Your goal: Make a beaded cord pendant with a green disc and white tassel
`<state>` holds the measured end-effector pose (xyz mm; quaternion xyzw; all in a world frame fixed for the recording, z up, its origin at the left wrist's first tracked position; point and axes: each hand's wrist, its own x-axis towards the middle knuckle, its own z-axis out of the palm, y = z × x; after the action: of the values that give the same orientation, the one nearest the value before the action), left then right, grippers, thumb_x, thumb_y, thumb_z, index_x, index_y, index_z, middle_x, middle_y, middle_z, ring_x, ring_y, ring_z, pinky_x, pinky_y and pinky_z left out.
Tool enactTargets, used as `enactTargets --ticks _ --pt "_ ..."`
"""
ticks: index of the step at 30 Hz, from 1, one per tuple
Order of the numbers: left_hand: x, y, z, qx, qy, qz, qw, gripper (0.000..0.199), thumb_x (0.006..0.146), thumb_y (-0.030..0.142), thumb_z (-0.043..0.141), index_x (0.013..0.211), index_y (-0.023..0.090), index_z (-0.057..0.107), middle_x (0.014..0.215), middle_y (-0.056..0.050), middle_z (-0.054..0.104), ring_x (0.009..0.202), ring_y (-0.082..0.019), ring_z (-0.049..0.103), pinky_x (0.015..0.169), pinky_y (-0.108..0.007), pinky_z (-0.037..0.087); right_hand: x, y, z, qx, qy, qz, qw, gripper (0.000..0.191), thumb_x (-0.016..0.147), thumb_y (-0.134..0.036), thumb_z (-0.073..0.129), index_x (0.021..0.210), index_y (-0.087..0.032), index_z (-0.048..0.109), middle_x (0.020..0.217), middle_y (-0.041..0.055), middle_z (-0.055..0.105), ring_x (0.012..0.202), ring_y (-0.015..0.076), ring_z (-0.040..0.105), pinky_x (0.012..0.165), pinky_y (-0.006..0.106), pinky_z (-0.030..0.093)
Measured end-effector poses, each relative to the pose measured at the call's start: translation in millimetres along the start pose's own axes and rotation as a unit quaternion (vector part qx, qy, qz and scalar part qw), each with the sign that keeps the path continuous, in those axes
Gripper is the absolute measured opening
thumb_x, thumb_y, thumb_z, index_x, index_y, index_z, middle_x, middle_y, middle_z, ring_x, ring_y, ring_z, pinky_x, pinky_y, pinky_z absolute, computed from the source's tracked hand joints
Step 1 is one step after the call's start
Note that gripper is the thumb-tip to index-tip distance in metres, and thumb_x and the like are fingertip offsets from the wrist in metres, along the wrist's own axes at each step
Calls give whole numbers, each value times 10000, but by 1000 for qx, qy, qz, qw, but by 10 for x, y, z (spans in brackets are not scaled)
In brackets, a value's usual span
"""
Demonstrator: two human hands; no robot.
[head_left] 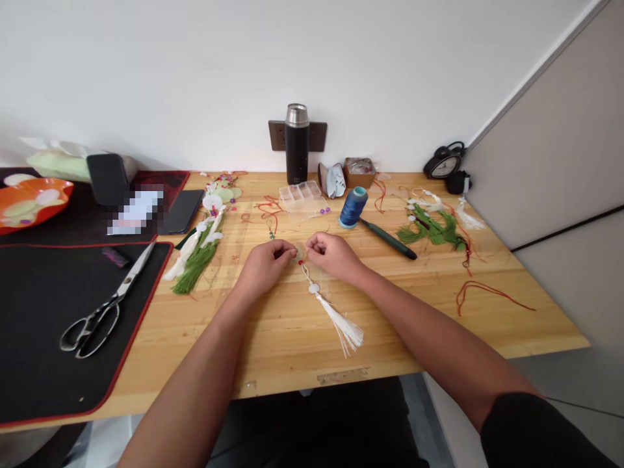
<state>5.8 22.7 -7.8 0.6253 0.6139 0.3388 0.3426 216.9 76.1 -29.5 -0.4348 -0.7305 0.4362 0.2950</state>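
left hand and right hand pinching tasselled pendant, blue spool, flask beyond

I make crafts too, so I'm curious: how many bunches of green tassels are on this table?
2: the left bunch, beside the lower black mat, and the right bunch, right of the blue spool.

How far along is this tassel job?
Looks done: white tassel, hanging below the red bead and pale disc.
In hand: that disc, left hand and right hand both at it.
Probably left: loose red cord, purple beads, discs in the orange bowl.
Can't tell whether the green tassels are finished.
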Motion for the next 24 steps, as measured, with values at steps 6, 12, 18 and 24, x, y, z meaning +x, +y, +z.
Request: enactTargets --ticks 6,12,18,24 --pt "1 2 14 -23 19 -20 999 342 881 524 692 923 215 833 901 -62 843 835 -259 727 776 -360 520 -33 26 45 11 15 3 1000 99 888 -294 702 935 -207 689 753 -40 694 680 142 610 648 254 425" --pt "11 -7 51 -15 44 -20 999 332 867 508 727 959 226 875 964 -70 872 894 -278 764 826 -374 550 -45 14 62 -9 15 0 1000 81 900 -281 723 930 -214 688 746 -36 700 674 142 607 646 260 402" --pt "7 0 69 -17 45 -11 999 264 869 461 746 922 237 874 966 -61 875 907 -271 772 866 -374 567 -73 -43 54 -59 7 -7 998 69 883 -249 746 938 -218 720 747 -36 721 692 149 620 653 274 381" --pt "-13 30 81 -13 36 11 999 238 883 441 733 906 241 861 912 -40 858 827 -238 733 802 -353 547 -81 -61 46 -69 3 -22 997 76 890 -252 736 958 -217 739 747 -41 724 680 146 620 668 284 389"
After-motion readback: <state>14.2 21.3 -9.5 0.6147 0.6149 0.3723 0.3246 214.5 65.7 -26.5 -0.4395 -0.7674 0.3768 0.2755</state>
